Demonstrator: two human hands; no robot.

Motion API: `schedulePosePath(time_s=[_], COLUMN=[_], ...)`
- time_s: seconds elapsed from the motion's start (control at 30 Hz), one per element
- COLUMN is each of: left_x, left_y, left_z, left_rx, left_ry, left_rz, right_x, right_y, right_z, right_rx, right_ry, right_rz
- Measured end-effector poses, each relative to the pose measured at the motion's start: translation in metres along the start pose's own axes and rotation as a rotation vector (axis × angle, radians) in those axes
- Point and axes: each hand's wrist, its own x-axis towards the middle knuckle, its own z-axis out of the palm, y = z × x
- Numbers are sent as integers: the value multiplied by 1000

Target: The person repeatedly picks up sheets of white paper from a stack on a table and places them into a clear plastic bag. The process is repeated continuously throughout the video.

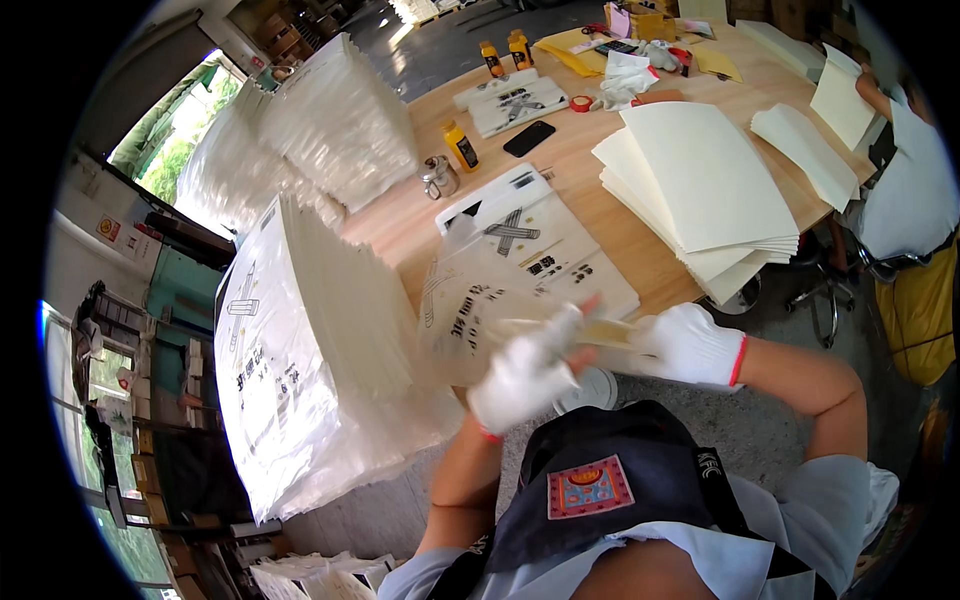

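The wooden table (pixel 600 215) fills the upper middle of the view, its near edge running toward four o'clock with grey floor below it. At nine o'clock a tall stack of clear plastic bags (pixel 300 370) stands at the table's near corner, with a second heap of bags (pixel 310 130) at eleven o'clock. At two o'clock lies a fanned pile of cream paper sheets (pixel 700 190), overhanging the table edge. Flat printed bags (pixel 545 240) lie in the centre, beside a small glass jar (pixel 438 177) and a yellow bottle (pixel 461 146).

The clear printed bag (pixel 470 310) is in hand just below centre, limp and see-through, with a cream sheet (pixel 600 330) showing at its mouth. The left hand (pixel 525 375), gloved white, pinches the bag's edge with closed fingers. The right hand (pixel 690 345), also gloved, grips the sheet's end.
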Motion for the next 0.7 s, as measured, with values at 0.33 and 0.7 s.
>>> schedulePosePath(time_s=[0.33, 0.7], left_x=[-37, 32], left_y=[-48, -56], left_z=[60, 58], left_rx=[69, -108], left_ry=[278, 227], left_rz=[209, -214], right_x=[64, 84], right_y=[64, 1], right_z=[72, 113], right_rx=[1253, 431], right_ry=[76, 469], right_rz=[291, 23])
